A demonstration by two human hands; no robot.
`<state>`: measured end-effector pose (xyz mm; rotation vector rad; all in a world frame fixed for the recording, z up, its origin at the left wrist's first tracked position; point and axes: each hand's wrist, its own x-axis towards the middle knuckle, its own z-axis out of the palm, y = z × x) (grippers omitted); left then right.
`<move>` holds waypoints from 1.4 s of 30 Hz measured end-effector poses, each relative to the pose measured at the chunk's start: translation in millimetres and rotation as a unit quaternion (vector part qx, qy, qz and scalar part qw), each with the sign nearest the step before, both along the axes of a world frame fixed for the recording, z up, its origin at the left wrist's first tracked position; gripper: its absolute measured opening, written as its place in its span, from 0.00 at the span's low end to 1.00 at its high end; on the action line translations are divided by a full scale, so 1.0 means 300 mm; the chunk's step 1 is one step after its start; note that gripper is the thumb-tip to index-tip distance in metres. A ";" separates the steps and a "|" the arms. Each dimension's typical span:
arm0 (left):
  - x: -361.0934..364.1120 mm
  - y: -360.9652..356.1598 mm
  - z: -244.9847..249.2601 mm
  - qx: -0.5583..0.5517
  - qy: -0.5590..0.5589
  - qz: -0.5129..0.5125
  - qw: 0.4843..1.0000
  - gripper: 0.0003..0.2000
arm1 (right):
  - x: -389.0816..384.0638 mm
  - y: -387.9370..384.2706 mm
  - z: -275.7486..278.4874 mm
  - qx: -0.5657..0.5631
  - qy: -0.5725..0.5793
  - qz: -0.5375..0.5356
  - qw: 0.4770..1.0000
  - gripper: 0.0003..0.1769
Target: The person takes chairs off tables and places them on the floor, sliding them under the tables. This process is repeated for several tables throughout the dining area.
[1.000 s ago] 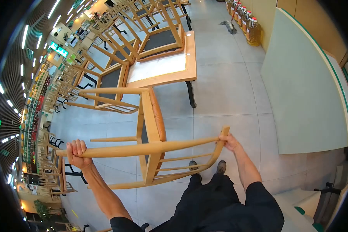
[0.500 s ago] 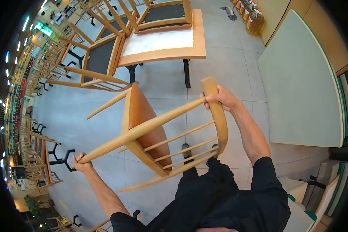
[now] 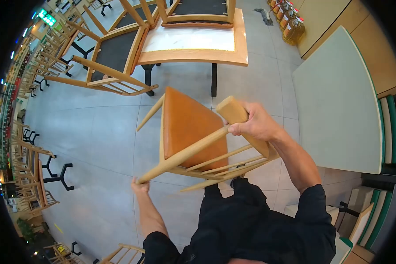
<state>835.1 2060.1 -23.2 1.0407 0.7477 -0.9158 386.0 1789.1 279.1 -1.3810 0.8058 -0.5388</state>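
A wooden chair (image 3: pixel 187 152) with an orange-brown seat pad (image 3: pixel 191 125) hangs tilted in front of me, above the grey floor. My left hand (image 3: pixel 140 185) is closed round the lower end of one of its long side posts. At the upper right, my right hand (image 3: pixel 256 121) grips the flat top rail of the backrest where it meets the post. The backrest spindles slant toward my legs. Beyond the chair stands a wooden table (image 3: pixel 193 57) with a white top panel, bearing upturned chairs (image 3: pixel 114 55).
A large pale green-edged board (image 3: pixel 339 105) stands at the right, beside stacked panels (image 3: pixel 389 127). Bottles of yellow liquid (image 3: pixel 293 31) line the cabinet at the top right. More chairs (image 3: pixel 31 176) and black table bases (image 3: pixel 59 177) are at the left.
The chair has turned so that more of its seat shows. My left hand has moved right, closer to my body, still on the post. My right hand has shifted slightly down.
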 end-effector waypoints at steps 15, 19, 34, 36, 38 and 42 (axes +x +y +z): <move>-0.599 -0.391 -0.027 -0.084 -0.066 -0.352 0.930 0.27 | 0.281 -0.001 -0.237 -0.242 0.283 0.027 0.928 0.17; -0.655 -0.446 -0.057 -0.084 -0.061 -0.371 0.923 0.23 | 0.309 -0.010 -0.342 -0.249 0.320 0.037 0.913 0.17; -0.510 -0.530 -0.137 0.047 -0.117 -0.485 0.865 0.25 | 0.548 0.003 -0.486 -0.280 0.320 0.034 0.904 0.17; -0.490 -0.505 -0.095 -0.052 -0.082 -0.414 0.905 0.27 | 0.624 0.020 -0.530 -0.265 0.338 0.044 0.902 0.16; -0.478 -0.479 0.036 -0.150 -0.045 -0.336 0.929 0.28 | 0.676 0.037 -0.524 -0.262 0.320 0.031 0.910 0.17; -0.426 -0.478 0.318 -0.264 0.028 -0.204 0.942 0.26 | 0.760 0.084 -0.560 -0.264 0.316 0.036 0.911 0.18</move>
